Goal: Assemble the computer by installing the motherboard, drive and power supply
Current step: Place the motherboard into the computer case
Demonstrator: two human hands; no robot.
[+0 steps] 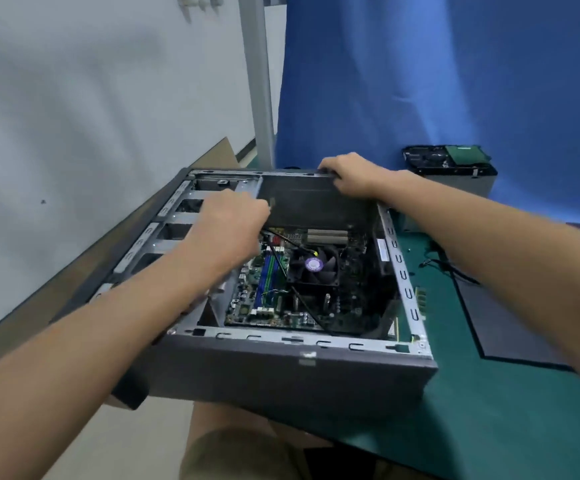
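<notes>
1. The computer case (299, 375) lies on its side with the open face up, at the near left of the green mat (489, 393). Its near end hangs past the table edge.
2. Inside, the motherboard (271, 306) lies flat on the bottom. It carries blue memory slots, a black square fan (313, 265) with a purple hub, and a black cable (306, 306) trailing across it.
3. The power supply (313, 206), a dark grey box with plain sides, fills the far right corner of the case. The bare metal drive cage (177, 216) takes up the left side.
4. The hard drive (448, 157), black with a green board, rests outside the case on a grey box (468, 183) far right, before a blue cloth (455, 81).
5. The right hand (347, 174) reaches over the case, fingers curled over the power supply's far top edge and clamped on it.
6. The left hand (229, 220) is bent at the wrist at the power supply's left edge, fingers curled under. What they hold, if anything, cannot be told.
</notes>
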